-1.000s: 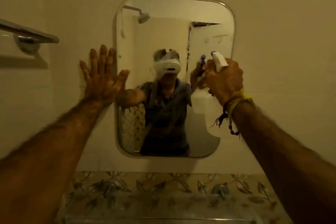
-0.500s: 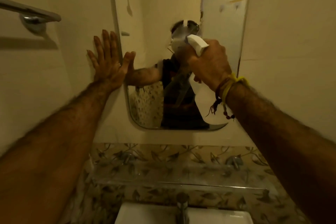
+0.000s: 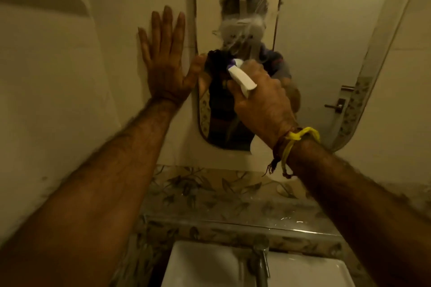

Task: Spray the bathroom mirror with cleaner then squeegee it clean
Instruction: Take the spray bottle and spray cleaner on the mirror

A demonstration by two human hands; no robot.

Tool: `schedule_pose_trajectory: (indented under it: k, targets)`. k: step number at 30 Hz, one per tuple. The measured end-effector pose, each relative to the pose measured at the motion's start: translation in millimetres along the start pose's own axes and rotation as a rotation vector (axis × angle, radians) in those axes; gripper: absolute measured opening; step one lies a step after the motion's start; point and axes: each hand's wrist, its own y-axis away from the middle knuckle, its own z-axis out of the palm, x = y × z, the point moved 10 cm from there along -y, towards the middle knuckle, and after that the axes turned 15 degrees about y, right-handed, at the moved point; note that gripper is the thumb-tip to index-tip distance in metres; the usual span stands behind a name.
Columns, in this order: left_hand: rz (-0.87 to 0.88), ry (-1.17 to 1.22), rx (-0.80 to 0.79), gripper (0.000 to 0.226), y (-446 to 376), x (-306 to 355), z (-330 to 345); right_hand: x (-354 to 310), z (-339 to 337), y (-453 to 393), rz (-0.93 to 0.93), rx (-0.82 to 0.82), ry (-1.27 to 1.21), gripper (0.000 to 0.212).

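Observation:
The rounded wall mirror (image 3: 314, 42) fills the upper middle and right of the head view. My right hand (image 3: 261, 98) grips a white spray bottle (image 3: 241, 78) with a purple nozzle, held close to the glass and pointing at it. A whitish wet patch of spray (image 3: 242, 28) with thin streaks sits on the mirror just above the nozzle. My left hand (image 3: 166, 58) lies flat with fingers spread on the wall at the mirror's left edge, thumb touching the glass. The bottle's body is hidden behind my hand. No squeegee is in view.
A glass shelf (image 3: 245, 223) runs below the mirror against a band of leaf-patterned tiles (image 3: 210, 189). Under it stands a white sink (image 3: 205, 265) with a chrome tap (image 3: 262, 261). The mirror reflects a door with a lever handle (image 3: 335, 105).
The view has dropped and closed in on the mirror's lower part. My right hand has carried the bottle left toward the middle, and a wet spray patch now shows on the glass. The left hand stays planted.

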Motion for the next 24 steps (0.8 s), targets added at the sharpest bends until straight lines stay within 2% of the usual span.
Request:
schedule_pose_trajectory:
  k: [4, 7, 11, 14, 17, 20, 21, 24]
  targets:
    - [0.034, 0.047, -0.016, 0.081, -0.4, 9.8, -1.7, -6.8, 34.3, 25.2, -0.056, -0.081, 0.049, 0.027]
    - [0.088, 0.059, -0.044, 0.081, 2.7, 15.8, -0.2, 1.3, 52.6, 52.5, -0.032, -0.152, 0.061, 0.018]
    - [0.072, 0.034, -0.089, 0.082, 0.5, 18.5, 2.2, 11.8, 68.3, 83.1, -0.095, -0.321, 0.239, 0.018]
    - [0.058, 0.009, -0.131, 0.085, 1.1, 19.3, 4.1, 35.6, 65.3, 92.3, -0.05, -0.403, 0.33, 0.02]
    - [0.018, 0.052, -0.115, 0.087, 0.9, 23.6, 1.5, 50.3, 47.2, 86.8, -0.015, -0.365, 0.355, 0.027]
    - [-0.045, 0.063, -0.073, 0.088, -2.7, 30.0, -4.5, 50.5, 14.9, 66.9, -0.045, -0.251, 0.34, 0.056]
    - [-0.069, 0.061, -0.061, 0.088, -5.4, 30.2, -5.8, 49.9, 3.7, 57.3, -0.048, -0.206, 0.338, 0.056]
    - [-0.119, 0.068, 0.004, 0.087, -19.3, 31.5, -14.7, 49.3, -31.4, 30.6, -0.057, -0.083, 0.315, 0.03]
